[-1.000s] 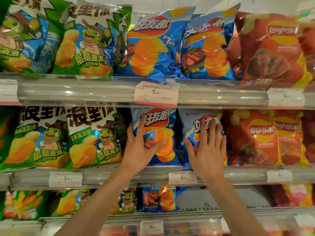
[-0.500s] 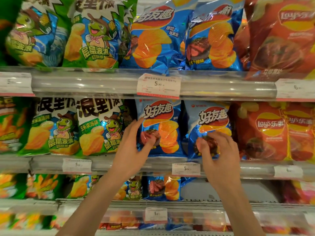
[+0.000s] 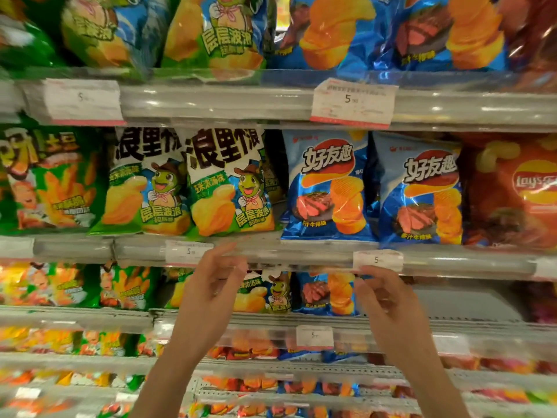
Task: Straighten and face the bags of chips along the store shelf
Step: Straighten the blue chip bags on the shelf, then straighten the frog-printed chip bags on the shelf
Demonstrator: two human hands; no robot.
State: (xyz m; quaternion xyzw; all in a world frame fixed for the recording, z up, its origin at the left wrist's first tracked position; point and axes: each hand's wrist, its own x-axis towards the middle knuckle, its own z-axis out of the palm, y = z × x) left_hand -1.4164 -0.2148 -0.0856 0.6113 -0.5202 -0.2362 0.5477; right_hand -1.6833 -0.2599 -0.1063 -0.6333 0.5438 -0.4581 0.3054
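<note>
Two blue steak-flavour chip bags (image 3: 327,185) (image 3: 419,188) stand upright and face forward on the middle shelf (image 3: 301,251). To their left stand two green and white frog-mascot bags (image 3: 144,182) (image 3: 229,182). My left hand (image 3: 211,285) hangs below the shelf edge with fingers loosely spread, holding nothing. Just under the price tag (image 3: 376,260) is my right hand (image 3: 385,300), fingers loosely curled and empty. Both hands are in front of the lower shelf's bags, among them a small blue bag (image 3: 328,294) and a frog bag (image 3: 265,294), and touch none.
Red Lay's bags (image 3: 512,191) fill the right of the middle shelf, green fry-snack bags (image 3: 45,182) the left. The top shelf holds bigger frog and blue bags. A bare gap (image 3: 464,303) shows on the lower shelf right of the small blue bag. More shelves of snacks lie below.
Both hands have let go of the two blue bags and dropped below the middle shelf's edge. The view has moved closer and shifted left.
</note>
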